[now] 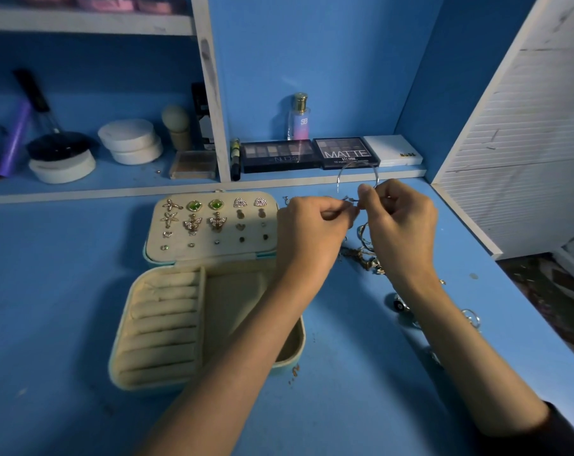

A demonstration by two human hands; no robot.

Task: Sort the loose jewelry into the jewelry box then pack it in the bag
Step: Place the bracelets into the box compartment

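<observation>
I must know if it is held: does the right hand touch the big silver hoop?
Touching. In the head view, one end of the hoop runs down into the thumb and fingers of the right hand, with no gap.

One wide-angle camera sits at the person's head, above the near edge of the counter (65, 307), facing forward and down toward its far edge. It is close: the left hand (308, 225) and right hand (401, 218) sit mid-frame, forearms entering from below, the shelf (131, 181) across the top.
</observation>
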